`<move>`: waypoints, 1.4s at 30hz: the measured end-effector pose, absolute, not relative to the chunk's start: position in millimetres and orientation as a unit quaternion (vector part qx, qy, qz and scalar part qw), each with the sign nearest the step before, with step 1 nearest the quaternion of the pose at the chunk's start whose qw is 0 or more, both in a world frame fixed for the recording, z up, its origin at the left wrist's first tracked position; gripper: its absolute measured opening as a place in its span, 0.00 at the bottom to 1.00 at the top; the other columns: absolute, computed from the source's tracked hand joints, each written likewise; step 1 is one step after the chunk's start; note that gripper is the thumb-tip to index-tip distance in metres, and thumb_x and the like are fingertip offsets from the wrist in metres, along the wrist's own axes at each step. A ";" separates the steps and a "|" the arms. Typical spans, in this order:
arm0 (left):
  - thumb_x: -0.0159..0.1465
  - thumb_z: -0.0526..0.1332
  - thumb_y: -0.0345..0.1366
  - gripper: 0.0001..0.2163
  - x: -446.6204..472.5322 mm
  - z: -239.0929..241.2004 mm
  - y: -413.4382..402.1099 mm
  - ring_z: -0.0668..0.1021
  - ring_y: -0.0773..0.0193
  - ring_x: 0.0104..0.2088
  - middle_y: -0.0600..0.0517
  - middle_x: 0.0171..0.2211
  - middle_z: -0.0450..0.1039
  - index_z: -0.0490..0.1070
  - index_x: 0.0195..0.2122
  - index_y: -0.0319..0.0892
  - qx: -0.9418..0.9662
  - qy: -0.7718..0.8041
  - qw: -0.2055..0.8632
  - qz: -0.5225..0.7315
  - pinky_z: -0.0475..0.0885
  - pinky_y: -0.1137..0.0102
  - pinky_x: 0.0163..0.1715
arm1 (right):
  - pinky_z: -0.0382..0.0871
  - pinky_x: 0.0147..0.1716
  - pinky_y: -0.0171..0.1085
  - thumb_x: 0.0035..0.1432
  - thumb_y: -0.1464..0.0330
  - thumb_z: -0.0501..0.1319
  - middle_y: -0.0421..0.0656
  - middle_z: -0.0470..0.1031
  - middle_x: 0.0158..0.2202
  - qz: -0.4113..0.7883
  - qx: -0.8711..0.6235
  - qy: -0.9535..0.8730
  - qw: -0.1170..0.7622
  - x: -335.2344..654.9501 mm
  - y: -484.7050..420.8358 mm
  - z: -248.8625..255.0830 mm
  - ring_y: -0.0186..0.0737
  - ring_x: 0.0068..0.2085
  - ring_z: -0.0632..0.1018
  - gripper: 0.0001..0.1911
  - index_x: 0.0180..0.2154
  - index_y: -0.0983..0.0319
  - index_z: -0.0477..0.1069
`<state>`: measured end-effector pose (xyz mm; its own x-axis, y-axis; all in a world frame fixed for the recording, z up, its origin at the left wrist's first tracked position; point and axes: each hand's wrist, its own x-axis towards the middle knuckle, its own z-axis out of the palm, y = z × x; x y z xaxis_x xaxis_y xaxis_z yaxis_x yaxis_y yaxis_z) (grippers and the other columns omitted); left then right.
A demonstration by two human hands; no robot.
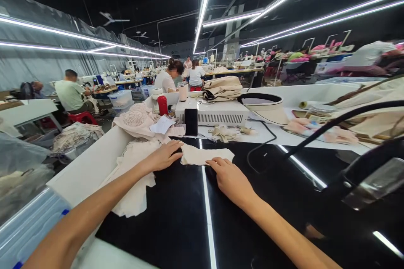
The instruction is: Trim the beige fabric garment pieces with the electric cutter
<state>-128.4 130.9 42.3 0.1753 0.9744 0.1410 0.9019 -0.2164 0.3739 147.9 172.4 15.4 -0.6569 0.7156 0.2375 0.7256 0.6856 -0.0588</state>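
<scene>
A small, narrow cream fabric piece point(202, 156) lies across the glossy black tabletop point(176, 218), in front of a dark phone. At its left end is my left hand point(164, 154), thumb and fingers closed on the edge. My right hand point(232, 180) has its fingertips at the near edge, right of the middle, and seems to pinch the cloth there; the thumb is mostly hidden. To the left, partly under my left forearm, a heap of cream cut fabric point(134, 199) spreads over the black surface.
The phone point(191, 122) leans against a white vented box point(214, 112) with folded cloth point(222, 88) on top. Lace fabric point(137, 119) and a red thread cone point(162, 105) stand left. A black cable point(267, 134) and dark curved machine arm point(356, 168) occupy the right. Several people sit at sewing tables beyond.
</scene>
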 end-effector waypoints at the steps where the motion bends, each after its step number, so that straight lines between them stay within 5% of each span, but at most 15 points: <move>1: 0.76 0.54 0.45 0.21 -139.1 50.9 123.1 0.68 0.50 0.71 0.46 0.70 0.67 0.70 0.66 0.47 0.745 0.635 0.087 0.184 0.62 0.59 0.69 | 0.73 0.54 0.44 0.59 0.86 0.49 0.52 0.80 0.57 -0.014 -0.383 -0.915 0.125 149.0 169.2 14.8 0.50 0.54 0.80 0.33 0.59 0.63 0.76; 4: 0.73 0.55 0.42 0.13 -176.8 72.5 95.6 0.80 0.48 0.54 0.45 0.51 0.80 0.78 0.48 0.44 0.681 0.704 0.037 0.195 0.72 0.61 0.54 | 0.74 0.55 0.43 0.61 0.85 0.48 0.49 0.80 0.55 0.027 -0.344 -0.927 0.151 151.3 160.2 11.5 0.47 0.54 0.81 0.32 0.56 0.61 0.79; 11: 0.66 0.60 0.39 0.09 -224.9 69.1 47.6 0.77 0.54 0.35 0.51 0.29 0.74 0.66 0.29 0.45 0.568 0.802 0.008 0.184 0.63 0.67 0.34 | 0.77 0.53 0.43 0.65 0.80 0.47 0.50 0.80 0.53 0.141 -0.296 -0.922 0.205 147.8 140.6 4.7 0.46 0.52 0.83 0.26 0.49 0.61 0.80; 26: 0.56 0.63 0.40 0.08 -212.0 38.4 42.2 0.75 0.55 0.36 0.53 0.31 0.69 0.65 0.28 0.45 0.566 0.779 0.069 0.262 0.63 0.67 0.34 | 0.76 0.51 0.44 0.67 0.80 0.49 0.48 0.79 0.52 0.212 -0.279 -0.921 0.171 158.7 106.4 12.5 0.46 0.50 0.83 0.23 0.48 0.61 0.80; 33: 0.54 0.63 0.51 0.16 -191.3 56.0 33.7 0.72 0.54 0.35 0.53 0.30 0.67 0.62 0.25 0.46 0.581 0.742 0.122 0.313 0.62 0.65 0.36 | 0.73 0.55 0.44 0.66 0.80 0.51 0.49 0.79 0.51 0.273 -0.266 -0.903 0.200 162.7 91.3 16.8 0.47 0.52 0.80 0.22 0.48 0.61 0.80; 37: 0.57 0.62 0.62 0.23 -156.1 69.8 22.6 0.69 0.59 0.31 0.56 0.26 0.64 0.62 0.28 0.46 0.607 0.691 0.206 0.334 0.62 0.68 0.33 | 0.71 0.52 0.45 0.62 0.68 0.65 0.49 0.79 0.50 0.450 -0.315 -0.797 0.250 157.3 84.6 18.8 0.50 0.52 0.78 0.15 0.50 0.60 0.80; 42: 0.57 0.67 0.66 0.28 -98.2 80.8 9.9 0.71 0.63 0.30 0.55 0.30 0.69 0.66 0.35 0.44 0.593 0.597 0.394 0.369 0.64 0.71 0.29 | 0.74 0.44 0.41 0.56 0.39 0.66 0.49 0.80 0.45 0.584 -0.316 -0.710 0.235 150.3 74.2 18.6 0.48 0.48 0.80 0.36 0.50 0.62 0.79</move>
